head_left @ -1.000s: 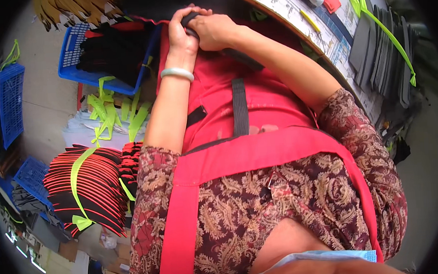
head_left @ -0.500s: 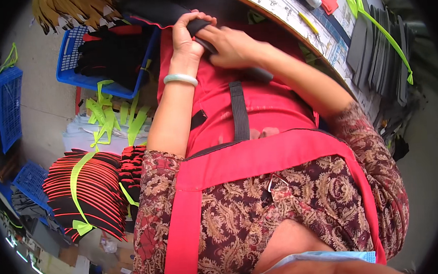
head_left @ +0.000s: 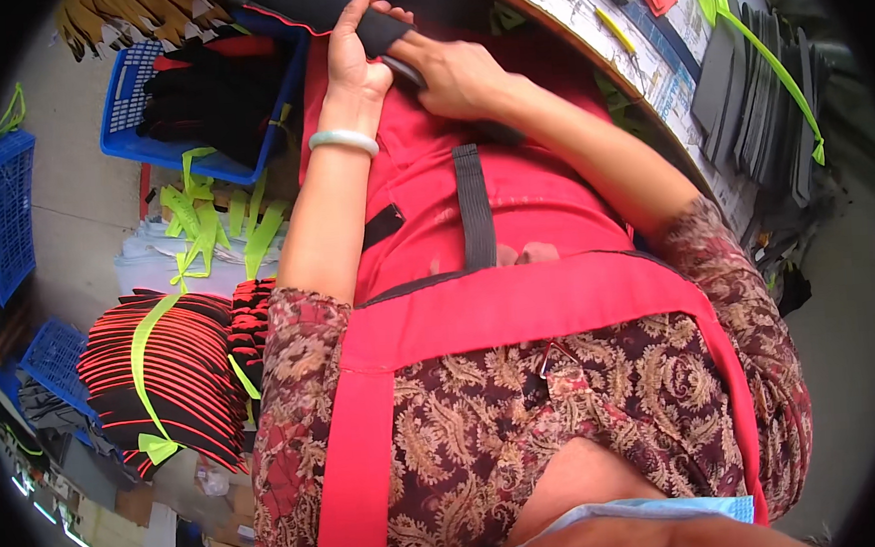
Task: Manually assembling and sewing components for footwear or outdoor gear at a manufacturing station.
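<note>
In the head view, my left hand [head_left: 355, 66] is grasping the black cloth [head_left: 381, 30], which is lying over my red apron [head_left: 543, 199] and trailing up-left near the blue basket [head_left: 185, 165]. My right hand [head_left: 464, 77] is touching the cloth's near end; its fingertips are hiding, so I cannot tell whether they are pinching or only pressing. If my left hold is too loose, I'm risking a slip; with a hard tug, I'm risking overstretching the cloth.
</note>
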